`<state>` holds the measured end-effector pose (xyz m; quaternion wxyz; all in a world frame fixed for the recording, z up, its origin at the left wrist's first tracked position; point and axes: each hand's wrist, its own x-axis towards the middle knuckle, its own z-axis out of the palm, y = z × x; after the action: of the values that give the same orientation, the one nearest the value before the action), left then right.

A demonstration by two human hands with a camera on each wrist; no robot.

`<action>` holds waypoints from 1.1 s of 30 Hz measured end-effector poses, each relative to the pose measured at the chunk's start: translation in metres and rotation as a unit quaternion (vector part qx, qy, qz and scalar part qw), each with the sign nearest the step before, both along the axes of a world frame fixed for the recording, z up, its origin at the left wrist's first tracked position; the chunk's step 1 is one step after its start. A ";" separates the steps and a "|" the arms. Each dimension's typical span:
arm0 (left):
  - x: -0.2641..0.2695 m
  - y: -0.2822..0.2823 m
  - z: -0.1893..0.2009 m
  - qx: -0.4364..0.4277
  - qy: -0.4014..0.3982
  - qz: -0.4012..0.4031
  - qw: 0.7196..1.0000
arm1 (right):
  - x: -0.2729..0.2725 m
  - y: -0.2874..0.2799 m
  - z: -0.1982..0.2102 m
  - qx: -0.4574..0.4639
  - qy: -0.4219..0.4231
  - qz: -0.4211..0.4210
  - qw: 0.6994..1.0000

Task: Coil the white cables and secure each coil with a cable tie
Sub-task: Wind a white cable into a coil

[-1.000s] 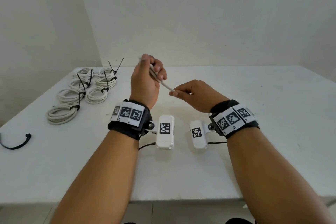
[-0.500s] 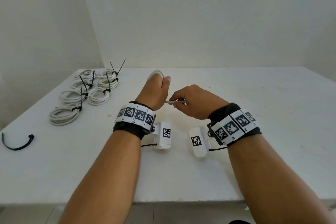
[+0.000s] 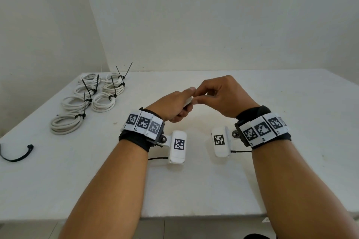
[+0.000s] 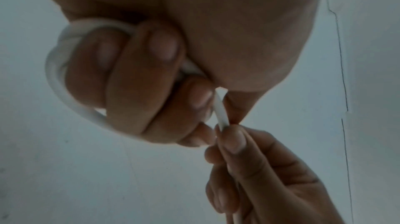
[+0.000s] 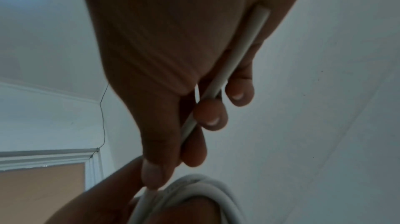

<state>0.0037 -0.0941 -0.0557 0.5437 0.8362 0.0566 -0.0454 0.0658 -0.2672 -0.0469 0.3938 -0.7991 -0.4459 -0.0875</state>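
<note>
So the white cable (image 4: 54,67) is up in the air over the table (image 3: 291,122), wound in loops around the fingers of the left hand (image 3: 171,106), which is curled tight around the little coil. The right hand (image 3: 223,95) is pinching the loose tail end (image 5: 233,53) between thumb and fingertips, right up against the left hand, with the cut end lying along the palm. Judging by how round the loops sit, this stuff looks light but kind of springy, smooth plastic jacket, so I'd guess it wants to unwind the second you relax. Best place to hold it is probably across all the loops at once, pinched at one spot, so the tie can go around right beside that pinch. The tail is the bit I'd expect to flick out, so keep it tucked against the bundle. A spare black cable tie (image 3: 17,153) is lying at the left edge, well apart from the hands, and the finished coils (image 3: 91,99) sit at the far left.
</note>
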 end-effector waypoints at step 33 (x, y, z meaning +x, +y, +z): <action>-0.013 0.003 0.005 -0.297 -0.158 -0.027 0.941 | -0.009 0.023 -0.007 0.103 0.011 0.028 0.994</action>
<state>-0.0089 -0.0912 -0.0507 0.7675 0.6347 -0.0689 0.0582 0.0564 -0.2443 -0.0540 0.4809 -0.7425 -0.4525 -0.1128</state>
